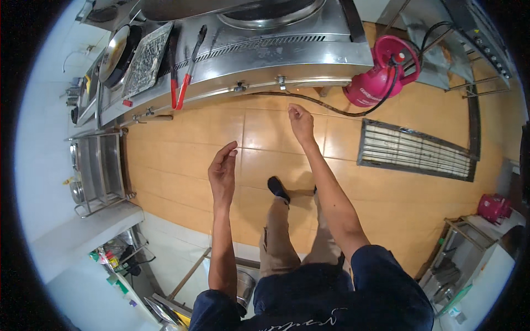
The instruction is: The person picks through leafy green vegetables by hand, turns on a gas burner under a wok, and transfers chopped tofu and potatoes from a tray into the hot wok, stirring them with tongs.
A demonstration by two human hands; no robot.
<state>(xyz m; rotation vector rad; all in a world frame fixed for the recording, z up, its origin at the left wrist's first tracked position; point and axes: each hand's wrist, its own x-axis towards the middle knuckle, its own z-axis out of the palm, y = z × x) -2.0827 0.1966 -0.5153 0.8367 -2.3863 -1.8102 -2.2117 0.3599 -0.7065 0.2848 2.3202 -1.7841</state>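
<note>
Orange glossy floor tiles [269, 129] underlie the loosely curled, unclenched left hand [222, 168] and right hand [301, 124], near a silver steel stove [259, 69].

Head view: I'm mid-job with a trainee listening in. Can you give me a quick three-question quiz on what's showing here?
1. The handles of the tongs on the steel counter are: A, green; B, red; C, yellow.
2. True or false: the pink gas cylinder stands to the right of both the left hand and the right hand.
3. What barred item shows at floor level, to the right of the right hand?

Key: 1. B. 2. True. 3. A metal grate.
</note>
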